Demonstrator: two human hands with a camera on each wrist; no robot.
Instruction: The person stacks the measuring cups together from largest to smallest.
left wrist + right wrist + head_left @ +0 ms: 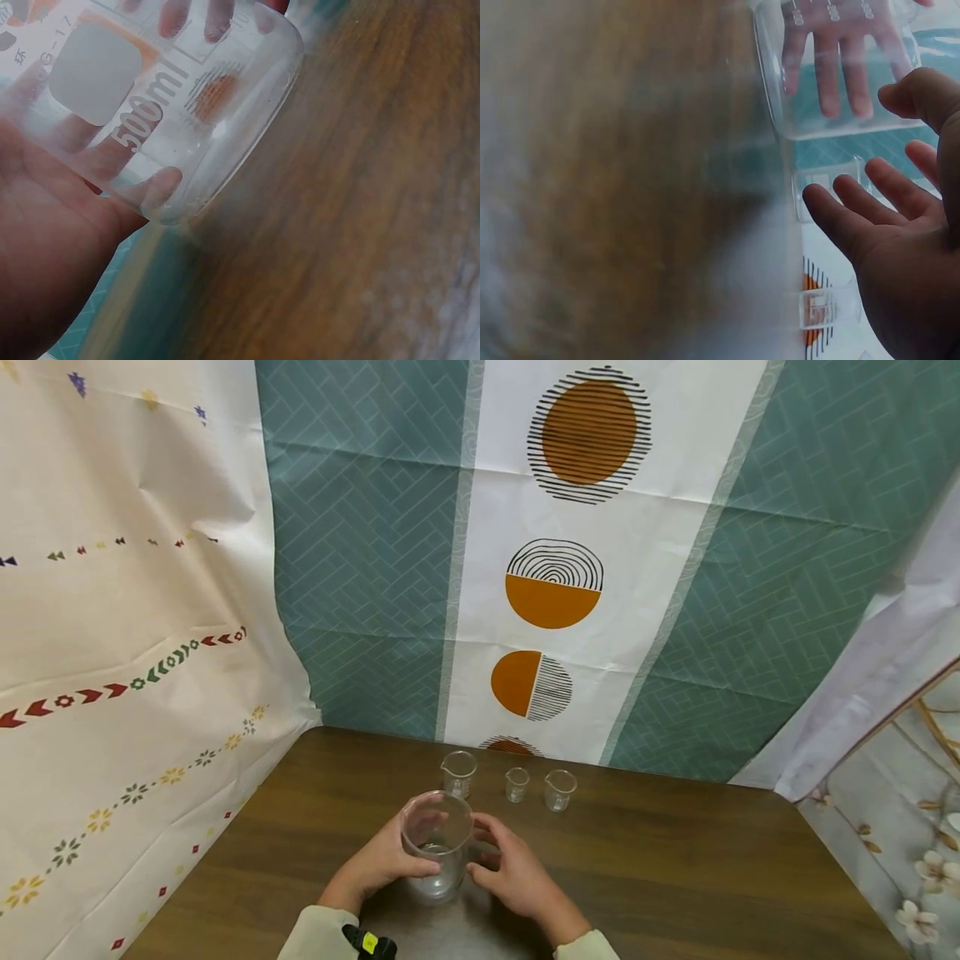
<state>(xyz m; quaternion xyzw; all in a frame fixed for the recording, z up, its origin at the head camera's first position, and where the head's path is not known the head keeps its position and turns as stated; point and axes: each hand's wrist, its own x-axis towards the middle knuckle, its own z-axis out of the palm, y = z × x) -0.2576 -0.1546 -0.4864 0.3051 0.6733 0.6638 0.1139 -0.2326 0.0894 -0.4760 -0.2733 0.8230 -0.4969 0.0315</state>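
- Steadying the large beaker [450,852], apparently the step in hand, near the front of the table [675,860] between left hand [382,857] and right hand [517,868], mouth upward in the head view.
- Grasping the glass with left hand, thumb across the near side, fingers spread round the far side and visible through the clear wall. Best done firmly but gently on such smooth, probably slippery glass.
- Holding right hand loosely beside the opposite wall, fingers spread and relaxed, gripping nothing; thumb near the glass, hard to tell whether touching. Worth bringing lightly against that side for balanced support.
- Showing the "500ml" marking [150,109] clearly in the left wrist view, base low at the table; impossible to say whether resting or slightly raised. Wise, therefore, to lower softly and level, sparing the base edge any knock.
- Minding the left small beaker [459,768], upright just behind the large rim and partly overlapped by it in the head view.
- Leaving room, too, for the smallest beaker [516,786] and the right small beaker [559,792], both upright farther right, standing apart.
- Moving slowly, without swinging toward that row, to avoid clinking or tipping.
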